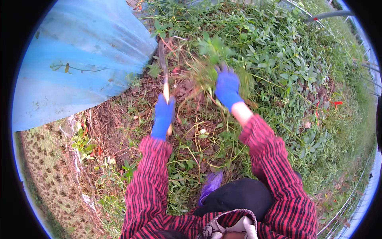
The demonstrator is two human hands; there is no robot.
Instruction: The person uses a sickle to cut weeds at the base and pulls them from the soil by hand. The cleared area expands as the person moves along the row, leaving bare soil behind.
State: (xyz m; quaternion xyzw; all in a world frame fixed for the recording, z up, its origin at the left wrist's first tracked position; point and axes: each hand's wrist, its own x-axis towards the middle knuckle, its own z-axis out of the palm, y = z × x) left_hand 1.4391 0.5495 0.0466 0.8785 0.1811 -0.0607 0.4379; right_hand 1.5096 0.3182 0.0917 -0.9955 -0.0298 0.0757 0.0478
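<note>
My left hand point(163, 116), in a blue glove, is closed round the light wooden handle of a long-bladed hand tool point(162, 59), perhaps a sickle; its dark blade points away from me over bare soil. To its right, my right hand point(227, 85), gloved in blue with dark fingertips, is at a blurred bunch of uprooted green weeds point(213, 49) with trailing stems. Motion blur hides how the right fingers lie on the stems. Cut stems and leaves lie on the soil point(185, 86) between and below the hands.
Blue plastic sheeting point(89, 59) spreads at the upper left. Dense leafy weeds point(277, 56) grow on the right, with a grey pipe point(331, 15) above. Red tape point(336, 103) lies among the plants. A purple shoe cover or bag point(211, 186) is by my dark-clothed knee.
</note>
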